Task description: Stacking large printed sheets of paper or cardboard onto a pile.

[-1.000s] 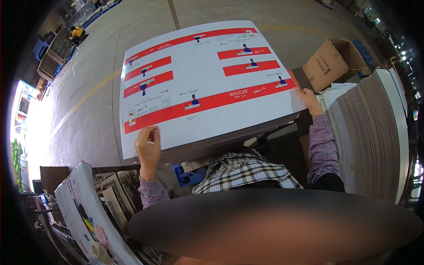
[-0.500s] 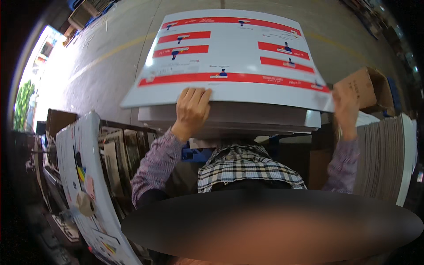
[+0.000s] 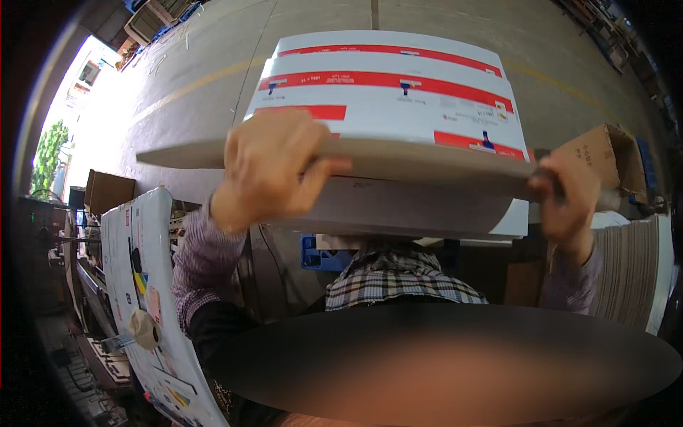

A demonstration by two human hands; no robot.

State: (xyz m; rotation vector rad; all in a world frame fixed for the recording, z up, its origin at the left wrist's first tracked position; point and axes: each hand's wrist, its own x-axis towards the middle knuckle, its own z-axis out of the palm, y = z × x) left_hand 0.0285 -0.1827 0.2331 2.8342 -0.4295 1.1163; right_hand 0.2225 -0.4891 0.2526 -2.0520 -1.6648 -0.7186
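My left hand (image 3: 267,171) is closed around the near edge of a large cardboard sheet (image 3: 427,160), its thumb pointing right along the grey-brown underside. At the sheet's right end my right hand (image 3: 570,196) grips the edge. The near edge is raised, with its left corner sticking out beyond my left hand. Below and behind it is a thick stack of sheets (image 3: 420,203). White printed faces with red bands (image 3: 356,77) show beyond the raised edge. Both hands are somewhat blurred.
To my left stands a white printed board (image 3: 146,263) with a roll of tape (image 3: 145,329) on it. A tall stack of grey-brown sheets (image 3: 626,267) is at right, with an open carton (image 3: 605,160) beyond it. A blue plastic pallet (image 3: 316,255) lies below the stack.
Both hands have lifted the sheet's near edge, so its grey-brown underside now faces me. My left hand has moved left and up; my right hand has shifted slightly right.
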